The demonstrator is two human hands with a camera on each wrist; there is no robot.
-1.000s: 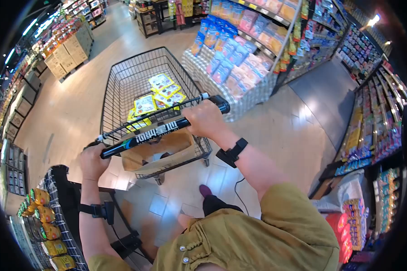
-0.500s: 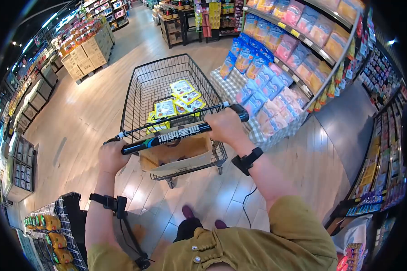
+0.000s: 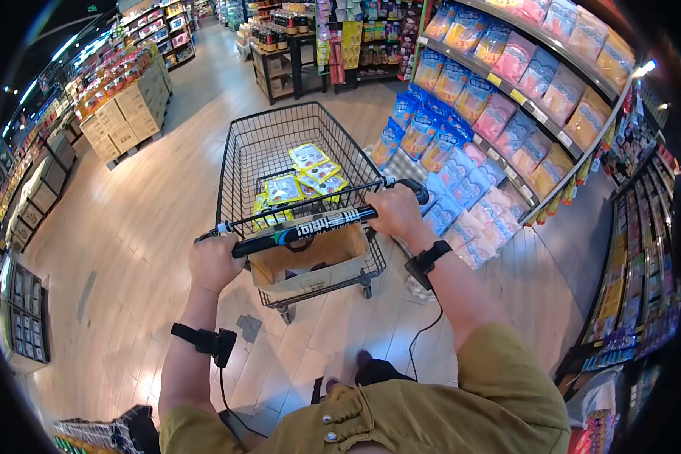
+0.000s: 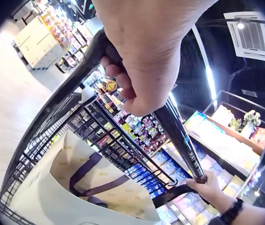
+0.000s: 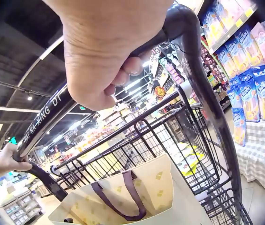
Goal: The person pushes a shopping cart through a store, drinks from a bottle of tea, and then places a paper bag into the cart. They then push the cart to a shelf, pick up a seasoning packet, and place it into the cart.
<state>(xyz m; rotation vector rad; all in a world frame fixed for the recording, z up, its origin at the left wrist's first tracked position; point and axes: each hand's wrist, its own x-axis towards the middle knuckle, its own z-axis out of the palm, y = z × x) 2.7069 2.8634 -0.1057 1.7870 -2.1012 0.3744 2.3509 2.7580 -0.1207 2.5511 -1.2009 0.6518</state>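
A black shopping cart (image 3: 231, 147) stands in front of me. My left hand (image 3: 216, 262) grips the left end of its handlebar (image 3: 302, 232), and my right hand (image 3: 395, 212) grips the right end. In both wrist views the fingers curl round the bar. Several yellow-and-white packets (image 3: 283, 189) lie in the wire basket, towards the handle. Below the handlebar sits an open paper bag (image 3: 310, 284) with dark ribbon handles (image 5: 137, 199); its contents are mostly hidden.
To the right, close to the cart, a sloped display of blue and pink bags (image 3: 461, 170) stands beneath shelves. Stacked cartons (image 3: 125, 125) stand at the far left, a dark table (image 3: 283, 64) with jars ahead. Shelving (image 3: 628, 257) lines the right side. Wooden floor (image 3: 151, 219) stretches left of the cart.
The cart has rolled forward with both hands on its handlebar. The orange packs at lower left have dropped out of view, and the bag display on the right looms larger. The feet have stepped.
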